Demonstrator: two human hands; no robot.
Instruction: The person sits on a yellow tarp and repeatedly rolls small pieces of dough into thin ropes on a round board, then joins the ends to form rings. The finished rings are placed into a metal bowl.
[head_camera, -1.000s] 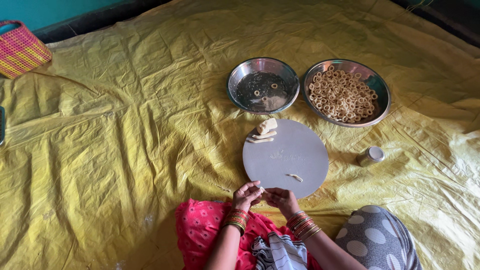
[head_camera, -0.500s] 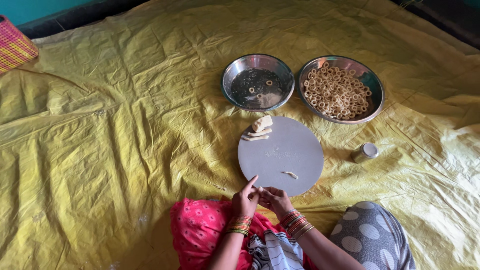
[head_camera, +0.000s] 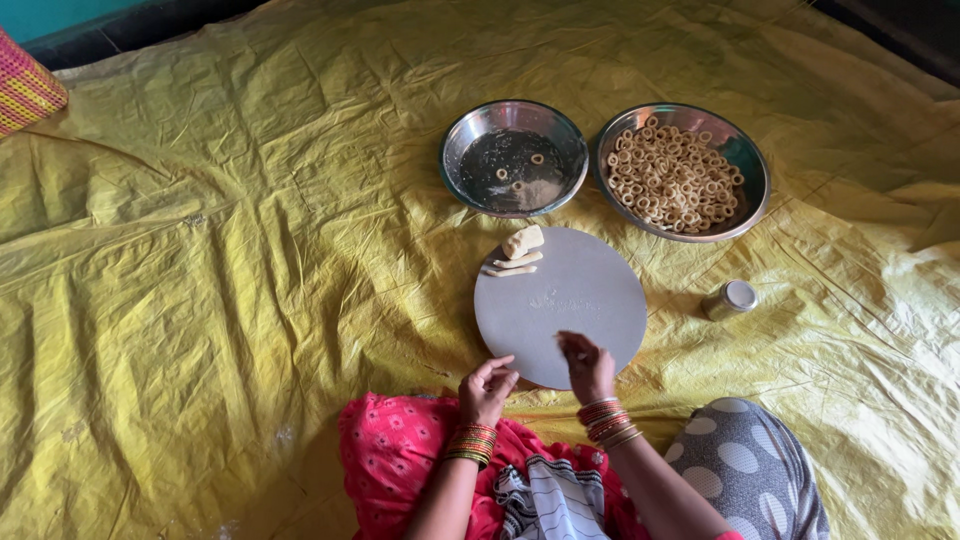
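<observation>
Nearest the camera, a red patterned garment (head_camera: 400, 460) and a grey cushion with pale spots (head_camera: 745, 480) are seen at the near edge of the yellow sheet (head_camera: 230, 260) that covers the floor. The left hand (head_camera: 486, 388), banded at the wrist with red and gold bangles (head_camera: 472, 442), is held just off the near rim of a round grey board (head_camera: 560, 305); its fingers are loosely curled, and whether anything is pinched between them cannot be told. The right hand (head_camera: 588, 366), also bangled, is laid over the near part of the board with its fingertips pressed down on the surface; what lies under them is hidden.

At the far left rim of the board, a lump of pale dough (head_camera: 522, 241) is set, with two thin rolled dough strips (head_camera: 515, 264) just beside it. A small metal tin (head_camera: 730, 298) lies on the sheet to the right of the board, apart from it.

Farther off, two round steel pans are placed side by side: the left pan (head_camera: 470, 140) holds only a few dough rings, while the right pan (head_camera: 745, 160) is filled with many small dough rings (head_camera: 675, 185). At the far left edge of the sheet, a corner of a pink and yellow woven basket (head_camera: 25, 92) is seen.
</observation>
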